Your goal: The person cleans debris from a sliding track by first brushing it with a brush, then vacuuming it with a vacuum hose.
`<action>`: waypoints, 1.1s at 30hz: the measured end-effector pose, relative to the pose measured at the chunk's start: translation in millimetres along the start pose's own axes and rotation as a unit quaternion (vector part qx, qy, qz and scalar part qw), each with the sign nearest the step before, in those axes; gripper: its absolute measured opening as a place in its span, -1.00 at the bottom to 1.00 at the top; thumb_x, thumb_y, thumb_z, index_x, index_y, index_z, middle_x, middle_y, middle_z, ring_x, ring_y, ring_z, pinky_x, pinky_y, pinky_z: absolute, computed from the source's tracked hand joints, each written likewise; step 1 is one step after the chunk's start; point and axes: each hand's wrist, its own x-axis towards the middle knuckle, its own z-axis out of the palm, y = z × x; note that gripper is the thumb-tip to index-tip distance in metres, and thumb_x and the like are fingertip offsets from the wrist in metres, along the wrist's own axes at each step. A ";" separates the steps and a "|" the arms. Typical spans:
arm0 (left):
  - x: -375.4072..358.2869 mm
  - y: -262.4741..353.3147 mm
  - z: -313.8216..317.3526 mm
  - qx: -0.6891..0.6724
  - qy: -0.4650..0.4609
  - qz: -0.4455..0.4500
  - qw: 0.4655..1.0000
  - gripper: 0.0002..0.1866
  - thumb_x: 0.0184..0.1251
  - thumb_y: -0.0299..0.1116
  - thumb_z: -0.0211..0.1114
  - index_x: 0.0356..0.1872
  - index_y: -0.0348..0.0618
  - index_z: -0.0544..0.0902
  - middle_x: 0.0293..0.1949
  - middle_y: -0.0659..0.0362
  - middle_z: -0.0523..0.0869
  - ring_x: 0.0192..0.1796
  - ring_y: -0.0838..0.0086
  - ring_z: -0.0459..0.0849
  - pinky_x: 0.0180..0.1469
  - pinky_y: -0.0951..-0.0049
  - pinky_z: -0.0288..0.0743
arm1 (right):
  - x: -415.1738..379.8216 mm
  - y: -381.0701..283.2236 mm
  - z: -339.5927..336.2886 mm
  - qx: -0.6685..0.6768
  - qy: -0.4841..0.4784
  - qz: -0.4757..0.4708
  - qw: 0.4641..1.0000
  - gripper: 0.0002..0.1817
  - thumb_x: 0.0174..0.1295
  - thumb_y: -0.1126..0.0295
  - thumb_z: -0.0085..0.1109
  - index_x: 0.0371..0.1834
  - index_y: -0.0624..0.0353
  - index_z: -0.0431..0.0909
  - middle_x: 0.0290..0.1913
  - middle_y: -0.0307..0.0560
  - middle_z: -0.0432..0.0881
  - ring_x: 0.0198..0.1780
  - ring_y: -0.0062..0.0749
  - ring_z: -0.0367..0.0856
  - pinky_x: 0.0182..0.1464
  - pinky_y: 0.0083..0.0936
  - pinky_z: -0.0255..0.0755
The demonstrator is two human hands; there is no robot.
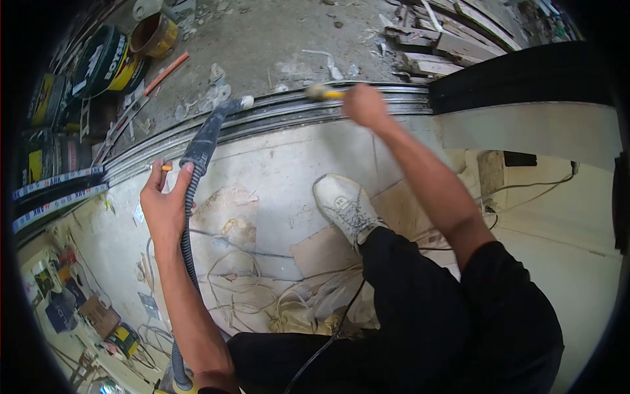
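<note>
My left hand (165, 207) is wrapped round a ribbed vacuum hose (190, 226), just below its dark nozzle (205, 141). A cigarette (164, 168) sticks out between the fingers of the same hand. The nozzle's pale tip points at the metal sliding-door track (282, 108), close over its grooves. Farther right, my right hand (365, 106) is closed on the yellow handle of a brush (321, 92). Motion blurs the brush head, which overlaps the far side of the track in this view.
Paint buckets (105, 62) stand beyond the track at the upper left, near an orange bar (165, 73). Scrap wood (453, 39) is piled at the upper right. Tangled cables (243, 282) lie on the pale floor around my shoe (342, 205).
</note>
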 end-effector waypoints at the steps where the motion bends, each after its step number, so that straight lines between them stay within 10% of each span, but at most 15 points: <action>1: -0.6 0.0 -3.8 0.003 0.005 -0.007 1.000 -0.15 0.27 -0.16 0.53 0.43 -0.50 0.36 0.24 -0.07 0.65 -0.46 0.61 0.65 -0.55 0.58 0.53 | -1.7 30.4 -16.2 -0.054 -0.012 -0.045 0.997 -0.69 0.22 0.22 0.25 -0.23 0.29 0.74 -0.26 0.22 0.77 -0.16 0.08 0.79 -0.07 -0.09 0.66; 4: -7.3 -1.0 -12.3 -0.014 0.002 0.000 1.000 -0.16 0.22 -0.14 0.55 0.39 -0.50 0.41 0.23 -0.21 0.64 -0.22 0.49 0.75 -0.52 0.54 0.60 | -1.5 54.8 -53.2 -0.064 0.012 0.077 0.995 -0.64 0.23 0.21 0.25 -0.14 0.33 0.72 -0.15 0.27 0.77 -0.07 0.07 0.78 -0.03 -0.09 0.65; 11: -12.2 5.2 -12.0 0.003 -0.001 0.009 1.000 -0.16 0.20 -0.15 0.57 0.39 -0.49 0.43 0.24 -0.20 0.63 -0.18 0.47 0.75 -0.49 0.51 0.63 | -6.5 -110.8 -14.3 -0.035 0.027 -0.070 0.997 -0.75 0.20 0.37 0.20 -0.17 0.27 0.74 -0.13 0.25 0.77 -0.03 0.12 0.76 0.06 -0.10 0.63; 15: -6.4 2.1 -16.1 0.009 0.013 0.008 1.000 -0.16 0.26 -0.16 0.53 0.43 -0.48 0.37 0.22 -0.11 0.66 -0.49 0.61 0.64 -0.56 0.57 0.51 | -12.6 -155.7 34.0 0.053 0.006 -0.111 0.992 -0.73 0.14 0.32 0.26 -0.20 0.28 0.74 -0.15 0.27 0.76 -0.05 0.13 0.76 0.11 -0.14 0.62; 23: -10.0 -2.7 -11.6 0.019 0.010 0.008 1.000 -0.14 0.20 -0.10 0.56 0.38 -0.51 0.43 0.22 -0.19 0.66 -0.24 0.49 0.75 -0.47 0.53 0.60 | 10.6 3.0 1.7 -0.039 -0.047 -0.059 0.996 -0.74 0.22 0.25 0.24 -0.25 0.21 0.78 -0.27 0.16 0.77 -0.21 -0.03 0.79 -0.16 -0.14 0.65; 27: -18.7 3.1 -10.4 0.018 0.012 0.018 1.000 -0.16 0.19 -0.11 0.57 0.36 -0.50 0.46 0.18 -0.17 0.69 -0.23 0.47 0.75 -0.47 0.50 0.60 | -2.5 82.0 -46.7 -0.093 0.033 0.117 0.988 -0.62 0.20 0.21 0.26 -0.11 0.33 0.72 -0.10 0.27 0.75 -0.03 0.07 0.76 0.04 -0.09 0.62; 33: -22.8 16.6 12.7 0.019 -0.026 0.047 0.998 -0.23 0.19 -0.12 0.57 0.31 -0.44 0.52 0.05 -0.14 0.75 -0.41 0.51 0.72 -0.50 0.49 0.57 | -14.9 -52.4 -30.6 -0.057 -0.022 0.002 0.998 -0.59 0.07 0.15 0.44 -0.09 0.18 0.71 -0.08 0.14 0.77 0.01 0.02 0.76 0.07 -0.16 0.63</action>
